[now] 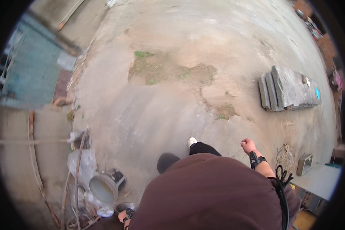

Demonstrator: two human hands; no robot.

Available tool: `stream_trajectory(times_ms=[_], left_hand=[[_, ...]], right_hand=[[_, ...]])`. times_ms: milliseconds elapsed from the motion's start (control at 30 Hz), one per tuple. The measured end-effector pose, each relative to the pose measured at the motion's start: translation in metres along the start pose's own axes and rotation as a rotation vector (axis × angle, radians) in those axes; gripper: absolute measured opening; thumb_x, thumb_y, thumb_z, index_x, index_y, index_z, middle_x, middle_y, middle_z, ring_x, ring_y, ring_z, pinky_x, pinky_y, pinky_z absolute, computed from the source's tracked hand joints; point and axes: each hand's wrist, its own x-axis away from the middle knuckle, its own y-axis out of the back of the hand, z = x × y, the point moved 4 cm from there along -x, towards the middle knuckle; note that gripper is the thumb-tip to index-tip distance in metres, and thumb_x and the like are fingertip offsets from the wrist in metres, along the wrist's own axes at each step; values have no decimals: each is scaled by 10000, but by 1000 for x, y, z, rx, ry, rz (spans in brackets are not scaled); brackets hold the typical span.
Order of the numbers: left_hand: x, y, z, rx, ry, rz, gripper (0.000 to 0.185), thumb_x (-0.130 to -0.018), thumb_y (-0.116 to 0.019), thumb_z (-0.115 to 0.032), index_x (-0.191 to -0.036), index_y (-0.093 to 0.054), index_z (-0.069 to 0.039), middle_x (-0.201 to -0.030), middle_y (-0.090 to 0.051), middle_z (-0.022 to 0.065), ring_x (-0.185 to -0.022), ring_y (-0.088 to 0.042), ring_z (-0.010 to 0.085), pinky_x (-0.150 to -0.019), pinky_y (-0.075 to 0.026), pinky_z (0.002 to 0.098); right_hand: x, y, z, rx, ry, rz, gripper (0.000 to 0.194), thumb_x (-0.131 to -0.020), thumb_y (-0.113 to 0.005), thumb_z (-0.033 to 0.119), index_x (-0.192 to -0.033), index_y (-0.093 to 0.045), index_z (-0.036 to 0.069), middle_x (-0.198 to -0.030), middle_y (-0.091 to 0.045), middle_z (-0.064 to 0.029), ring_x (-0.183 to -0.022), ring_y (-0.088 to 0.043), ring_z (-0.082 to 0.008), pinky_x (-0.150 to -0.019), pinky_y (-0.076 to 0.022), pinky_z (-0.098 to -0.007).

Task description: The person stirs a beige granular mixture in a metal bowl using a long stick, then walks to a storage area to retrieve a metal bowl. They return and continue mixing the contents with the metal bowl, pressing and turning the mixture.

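Note:
My right hand [248,146] swings out over the concrete ground with its fingers curled in, and nothing shows in it. A black device is strapped to that wrist. Low in the picture, my left hand [122,216] is partly visible beside my brown shirt [207,192], also with a black wrist device [129,213]. Just above it shows the rim of a round dark vessel [127,205]; whether the hand touches it I cannot tell. One white shoe [192,141] and a black trouser leg [204,148] stick out ahead of me.
At the right lies a stack of grey slabs [293,89] with small items on top. A pale bucket [104,188], plastic sheeting [82,166] and wooden poles [80,161] crowd the left side. Beyond them is a blue-green door [31,66]. A table [319,179] stands at lower right.

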Motion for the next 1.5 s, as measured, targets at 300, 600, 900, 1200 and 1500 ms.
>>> stream_trajectory(times_ms=[300,600,900,1200,1500], left_hand=[[154,154,-379,-344,-847,-104,298,-819,-556,-231,-899,-697,19,-961,-674,203,-916,-645,359,-768,-521,421],[562,235,-932,331,-1259,514,343,-784,-519,-252,-714,-610,71,-563,-569,134,-498,-565,233,-459,-448,367],[922,333,-1217,277,-1519,385,269,-784,-542,-222,-730,-586,37,-583,-578,131,-484,-570,225,-427,-451,341],[853,344,-1226,-324,-1194,149,323,-824,-537,-268,-867,-634,37,-750,-649,178,-627,-646,261,-594,-504,397],[1011,388,-1416,-281,-1144,238,329,-880,-490,-298,-918,-659,-18,-885,-668,184,-683,-642,266,-662,-496,427]], right_hand=[[-178,92,75,-289,-86,-279,225,-802,-644,229,-938,-681,54,-828,-690,-155,-792,-672,-269,-734,-525,-379],[-140,32,127,-134,-637,265,345,-774,-647,310,-1037,-700,94,-1061,-670,-160,-1027,-622,-314,-888,-489,-406],[-385,91,157,-414,-1017,-181,218,-748,-690,224,-839,-696,25,-712,-661,-94,-645,-626,-235,-656,-502,-390],[-875,502,656,-180,227,-261,316,-849,-579,224,-1130,-609,84,-943,-662,-165,-899,-627,-336,-797,-501,-413],[-1046,582,775,-210,175,-352,303,-851,-613,232,-1100,-613,59,-877,-648,-194,-798,-636,-326,-721,-508,-394]])
